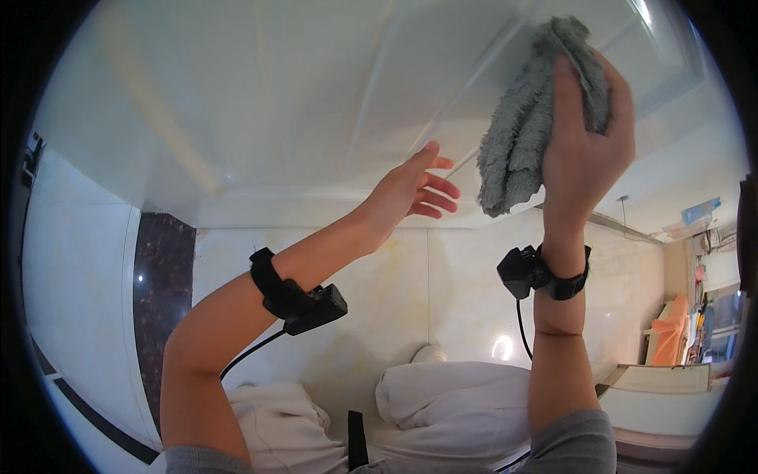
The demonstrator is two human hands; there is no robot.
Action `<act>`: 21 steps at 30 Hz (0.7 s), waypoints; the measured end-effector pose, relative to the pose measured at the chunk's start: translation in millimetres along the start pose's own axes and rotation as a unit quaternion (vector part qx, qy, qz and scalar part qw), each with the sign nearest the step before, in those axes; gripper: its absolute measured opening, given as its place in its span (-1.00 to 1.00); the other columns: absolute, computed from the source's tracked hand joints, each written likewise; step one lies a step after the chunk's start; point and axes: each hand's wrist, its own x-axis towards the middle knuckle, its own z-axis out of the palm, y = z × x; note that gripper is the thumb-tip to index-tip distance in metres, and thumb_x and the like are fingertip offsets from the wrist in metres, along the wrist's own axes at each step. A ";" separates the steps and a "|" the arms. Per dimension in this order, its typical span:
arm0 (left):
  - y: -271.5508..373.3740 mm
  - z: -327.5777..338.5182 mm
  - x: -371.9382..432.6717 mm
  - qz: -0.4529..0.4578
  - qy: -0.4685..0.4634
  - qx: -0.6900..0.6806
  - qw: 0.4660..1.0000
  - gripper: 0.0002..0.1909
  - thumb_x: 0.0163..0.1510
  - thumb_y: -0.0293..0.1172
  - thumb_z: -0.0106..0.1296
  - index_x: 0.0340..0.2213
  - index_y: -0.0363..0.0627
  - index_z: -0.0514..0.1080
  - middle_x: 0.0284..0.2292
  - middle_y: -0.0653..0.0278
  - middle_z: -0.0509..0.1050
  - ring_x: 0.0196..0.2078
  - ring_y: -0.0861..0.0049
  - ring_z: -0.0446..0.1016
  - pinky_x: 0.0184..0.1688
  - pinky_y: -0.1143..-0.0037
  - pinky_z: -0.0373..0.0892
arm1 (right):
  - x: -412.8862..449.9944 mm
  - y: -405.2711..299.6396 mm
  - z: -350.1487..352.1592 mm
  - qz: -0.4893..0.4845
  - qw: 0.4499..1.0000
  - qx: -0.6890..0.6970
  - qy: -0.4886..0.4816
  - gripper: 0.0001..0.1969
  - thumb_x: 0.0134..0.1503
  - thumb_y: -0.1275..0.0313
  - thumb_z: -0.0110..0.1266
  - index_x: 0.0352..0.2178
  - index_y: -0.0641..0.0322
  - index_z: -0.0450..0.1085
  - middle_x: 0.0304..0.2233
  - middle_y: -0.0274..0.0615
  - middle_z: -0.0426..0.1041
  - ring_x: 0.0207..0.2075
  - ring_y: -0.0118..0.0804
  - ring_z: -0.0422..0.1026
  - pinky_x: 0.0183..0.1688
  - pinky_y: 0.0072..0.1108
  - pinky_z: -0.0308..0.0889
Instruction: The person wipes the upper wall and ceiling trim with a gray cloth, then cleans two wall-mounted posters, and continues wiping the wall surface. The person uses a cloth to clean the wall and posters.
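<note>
A fluffy grey cleaning cloth (521,130) is folded in my right hand (586,130), its thumb and fingers closed on the upper part. The cloth lies against a glossy white panelled surface, which looks like a door (308,89), with its lower end hanging down to the left. My left hand (414,189) holds nothing; its fingers are apart and slightly bent, in front of the door's lower part. Whether the fingertips touch the panel, I cannot tell. Each forearm wears a black strap with a small black device and a cable.
Pale glossy floor tiles (385,278) lie below, with a dark marbled strip (163,284) at left. A white cabinet-like piece (663,409) stands at lower right. Farther back are an orange cloth (671,332) and a blue item (700,210) near the wall.
</note>
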 end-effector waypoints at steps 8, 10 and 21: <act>-6.3 -21.4 3.2 0.011 -0.003 0.020 1.000 -0.59 0.20 -0.12 -0.33 -0.25 -0.23 0.34 -0.34 0.17 0.46 -0.29 0.45 0.45 -0.15 0.49 0.34 | -11.7 7.5 24.6 -0.115 0.984 -0.137 -0.011 -0.81 0.01 0.52 0.13 -0.29 0.33 0.45 -0.42 -0.22 0.46 -0.41 -0.46 0.41 -0.30 -0.68 0.30; -8.9 -25.7 4.2 -0.004 0.002 0.032 0.999 -0.63 0.19 -0.16 -0.31 -0.30 -0.22 0.35 -0.36 0.18 0.46 -0.30 0.47 0.45 -0.17 0.49 0.34 | -18.5 14.4 27.9 -0.162 0.976 -0.144 -0.020 -0.75 -0.05 0.56 0.15 -0.25 0.28 0.44 -0.40 -0.22 0.45 -0.43 -0.41 0.42 -0.33 -0.66 0.31; -21.4 -40.4 3.7 -0.026 0.121 0.100 0.987 -0.71 0.14 -0.25 -0.24 -0.35 -0.23 0.36 -0.37 0.24 0.46 -0.30 0.54 0.45 -0.21 0.53 0.35 | -115.5 71.9 20.8 -0.200 0.932 -0.167 -0.251 -0.45 -0.33 0.54 0.19 -0.15 0.14 0.37 -0.40 -0.24 0.34 -0.40 -0.24 0.38 -0.40 -0.49 0.30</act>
